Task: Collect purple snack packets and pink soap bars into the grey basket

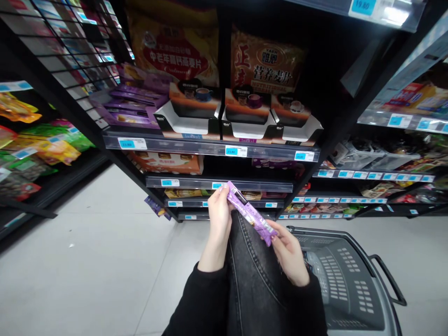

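Both hands held a slim purple snack packet (250, 213) slantwise before the shelf (210, 148): left hand (220, 219) pinched its upper end, right hand (289, 254) closed on the lower (label apparently being examined). The basket (345, 284) waited beside the right hand; any drop there needed one grip freed.

Glossy purple foil packet (249, 212), matt grey plastic basket (353, 289), black denim knee (255, 275).

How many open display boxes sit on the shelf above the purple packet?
3, side by side on the shelf: left box, middle box, right box. More may be hidden behind them.
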`<control>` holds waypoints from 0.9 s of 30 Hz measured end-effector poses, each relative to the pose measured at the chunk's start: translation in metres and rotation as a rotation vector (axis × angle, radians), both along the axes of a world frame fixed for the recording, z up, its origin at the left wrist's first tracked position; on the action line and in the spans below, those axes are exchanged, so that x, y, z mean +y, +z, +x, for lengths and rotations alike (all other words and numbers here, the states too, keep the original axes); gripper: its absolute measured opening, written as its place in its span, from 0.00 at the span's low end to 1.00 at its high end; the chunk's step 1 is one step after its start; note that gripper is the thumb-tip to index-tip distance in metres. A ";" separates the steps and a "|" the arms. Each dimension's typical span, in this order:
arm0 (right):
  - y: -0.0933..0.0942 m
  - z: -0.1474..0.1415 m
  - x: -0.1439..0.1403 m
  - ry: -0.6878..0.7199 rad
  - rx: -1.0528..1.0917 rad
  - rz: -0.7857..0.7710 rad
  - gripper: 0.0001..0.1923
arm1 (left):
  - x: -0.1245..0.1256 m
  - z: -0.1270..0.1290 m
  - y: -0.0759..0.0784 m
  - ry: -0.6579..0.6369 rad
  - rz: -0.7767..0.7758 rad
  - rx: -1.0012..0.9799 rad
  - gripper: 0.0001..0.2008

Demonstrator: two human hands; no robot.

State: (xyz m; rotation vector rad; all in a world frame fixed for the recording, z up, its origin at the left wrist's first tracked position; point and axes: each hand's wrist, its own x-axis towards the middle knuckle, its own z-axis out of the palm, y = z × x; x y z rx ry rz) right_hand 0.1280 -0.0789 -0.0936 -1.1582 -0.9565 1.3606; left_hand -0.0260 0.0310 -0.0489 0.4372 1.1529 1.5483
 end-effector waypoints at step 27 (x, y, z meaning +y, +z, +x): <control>0.130 0.099 0.027 0.113 -0.682 0.074 0.15 | -0.052 0.043 0.053 -1.216 0.376 0.700 0.07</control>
